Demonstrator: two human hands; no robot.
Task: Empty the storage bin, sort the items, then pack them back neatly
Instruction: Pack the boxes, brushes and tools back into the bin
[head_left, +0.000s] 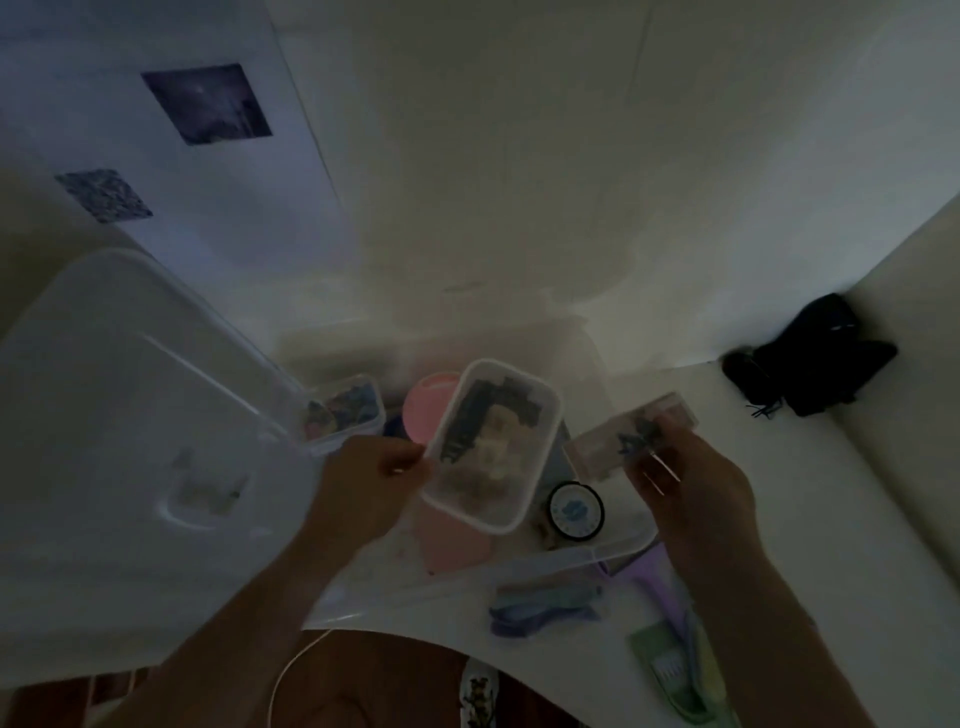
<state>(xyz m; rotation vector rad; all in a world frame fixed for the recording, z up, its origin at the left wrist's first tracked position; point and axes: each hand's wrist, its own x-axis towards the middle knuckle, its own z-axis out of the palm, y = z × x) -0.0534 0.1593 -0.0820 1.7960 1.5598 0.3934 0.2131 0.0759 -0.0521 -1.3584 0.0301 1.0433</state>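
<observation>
Head view, dim light: a person's left hand (371, 480) pinches the near-left rim of a clear rectangular food container (491, 447) filled with dark and pale small items, holding it tipped above the open storage bin (618, 548), evidently lifting it out for sorting. Its long axis runs from near-left to far-right, the open face turned up toward the camera. The right hand (691, 488) is closed around one end of a slim clear case (631, 434), whose length points away toward the far right; its contents are too blurred to name. Below, inside the bin, lie a pink round object (428, 413), a round black-rimmed tin (576, 512) and a second small container (343, 413) of coloured bits. The bin's lid (130, 431) rests to the left. Pastel hair clips (545, 608) and a green comb (670, 675) already sit on the white worktop (831, 519), apparently the start of a sorted pile.
</observation>
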